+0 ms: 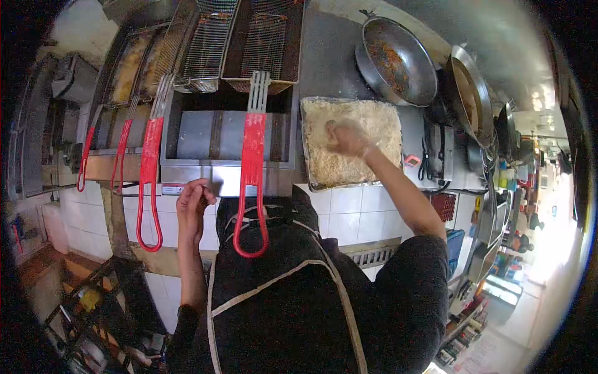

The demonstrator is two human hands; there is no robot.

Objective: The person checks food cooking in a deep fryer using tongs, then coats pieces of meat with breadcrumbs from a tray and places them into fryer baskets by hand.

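White wall tiles (346,203) are seen below the near edge of a grey metal counter (333,37) in a cramped kitchen. On the counter, right of a boxy stainless-steel fryer (198,134), a shallow rectangular metal tray (303,134) is filled with a pale, crumbly coating (370,167). Over the coating, around the tray's middle, the bare right hand (349,138) is blurred, and whether anything is gripped cannot be told. At the fryer's near edge the bare left hand (196,196) is held between two long red-coated handles (253,146), its fingers curled toward the thumb; whether anything is pinched there cannot be told. Wire-mesh baskets (266,40) are lined up at the far left. Beyond the tray, toward the right, a round dark metal wok (408,53) is placed, orange-brown bits scattered inside.
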